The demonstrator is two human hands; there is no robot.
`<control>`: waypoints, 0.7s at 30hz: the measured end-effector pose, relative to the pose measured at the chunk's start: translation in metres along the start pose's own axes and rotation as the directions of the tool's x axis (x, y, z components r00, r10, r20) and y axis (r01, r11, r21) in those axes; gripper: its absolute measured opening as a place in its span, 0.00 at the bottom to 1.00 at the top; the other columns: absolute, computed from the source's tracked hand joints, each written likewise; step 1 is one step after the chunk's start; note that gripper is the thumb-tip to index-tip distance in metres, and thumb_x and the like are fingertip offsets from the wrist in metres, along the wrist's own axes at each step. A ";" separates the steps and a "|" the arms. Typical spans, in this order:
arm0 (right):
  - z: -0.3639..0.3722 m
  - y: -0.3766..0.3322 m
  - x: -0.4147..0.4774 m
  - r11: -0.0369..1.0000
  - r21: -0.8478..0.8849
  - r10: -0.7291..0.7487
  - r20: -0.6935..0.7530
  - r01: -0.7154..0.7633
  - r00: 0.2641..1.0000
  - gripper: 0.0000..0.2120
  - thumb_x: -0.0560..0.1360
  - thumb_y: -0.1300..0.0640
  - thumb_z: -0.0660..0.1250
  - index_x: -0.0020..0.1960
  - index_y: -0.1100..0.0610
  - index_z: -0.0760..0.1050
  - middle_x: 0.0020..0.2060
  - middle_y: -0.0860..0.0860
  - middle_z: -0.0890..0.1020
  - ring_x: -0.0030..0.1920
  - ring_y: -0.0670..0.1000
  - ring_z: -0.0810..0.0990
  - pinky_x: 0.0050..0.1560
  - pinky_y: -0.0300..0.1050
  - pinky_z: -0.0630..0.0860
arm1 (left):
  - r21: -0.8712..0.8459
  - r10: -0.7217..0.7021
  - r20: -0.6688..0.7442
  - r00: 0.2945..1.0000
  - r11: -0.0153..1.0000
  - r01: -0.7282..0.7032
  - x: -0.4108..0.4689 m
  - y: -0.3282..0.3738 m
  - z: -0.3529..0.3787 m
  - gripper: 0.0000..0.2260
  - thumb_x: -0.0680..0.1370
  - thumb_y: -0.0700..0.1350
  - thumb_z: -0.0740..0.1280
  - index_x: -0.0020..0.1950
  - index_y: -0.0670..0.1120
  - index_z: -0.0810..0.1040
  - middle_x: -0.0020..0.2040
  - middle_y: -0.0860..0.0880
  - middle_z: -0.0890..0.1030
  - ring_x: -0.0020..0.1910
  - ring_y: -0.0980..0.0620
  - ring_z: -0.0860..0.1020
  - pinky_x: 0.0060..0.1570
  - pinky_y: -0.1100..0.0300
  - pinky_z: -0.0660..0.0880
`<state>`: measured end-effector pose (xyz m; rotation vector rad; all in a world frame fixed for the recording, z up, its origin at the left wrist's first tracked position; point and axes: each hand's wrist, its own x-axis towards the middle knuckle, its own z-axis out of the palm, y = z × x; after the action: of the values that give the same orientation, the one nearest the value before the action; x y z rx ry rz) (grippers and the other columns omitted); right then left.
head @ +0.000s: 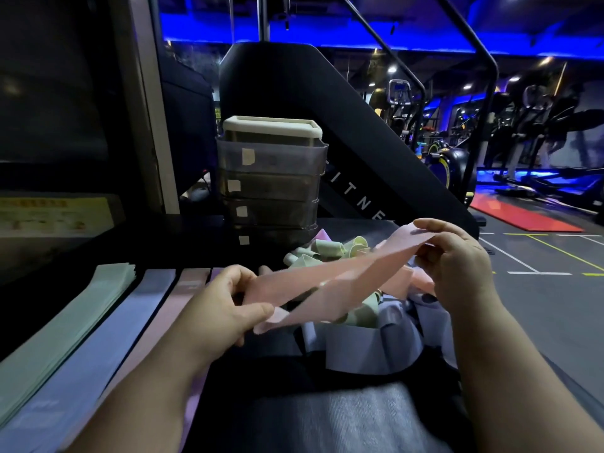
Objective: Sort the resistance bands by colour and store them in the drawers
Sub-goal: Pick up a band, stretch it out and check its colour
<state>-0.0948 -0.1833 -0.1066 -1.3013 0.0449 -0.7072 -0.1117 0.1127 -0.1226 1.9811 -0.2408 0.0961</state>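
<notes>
A pink resistance band (330, 276) is stretched flat between my two hands above the dark mat. My left hand (222, 305) pinches its near end and my right hand (457, 259) pinches its far end. Under it lies a mixed pile of bands (359, 325) in green, pink and lavender. On the left, flat stacks lie side by side: green bands (81, 308), lavender bands (127, 325) and pink bands (183, 292). A translucent drawer unit (271, 181) with several labelled drawers stands behind the pile.
A black stair-climber machine (327, 103) rises right behind the drawer unit. A dark cabinet with a yellow notice (55, 214) is on the left. Gym floor with painted lines (539, 256) and a red mat (523, 217) lies to the right.
</notes>
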 end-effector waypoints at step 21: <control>-0.001 0.003 0.004 0.999 -0.049 -0.022 -0.043 0.020 0.999 0.17 0.76 0.69 0.57 0.49 0.52 0.79 0.41 0.50 0.80 0.30 0.40 0.75 0.31 0.32 0.73 | 0.244 0.108 -0.211 0.971 0.968 -0.055 0.001 -0.004 0.001 0.08 0.75 0.40 0.70 0.41 0.53 0.77 0.37 0.54 0.80 0.34 0.57 0.77 0.31 0.71 0.70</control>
<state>-0.0909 -0.1860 -0.1077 -1.3346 0.0843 -0.7569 -0.1099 0.1131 -0.1260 2.1762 -0.1711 0.4161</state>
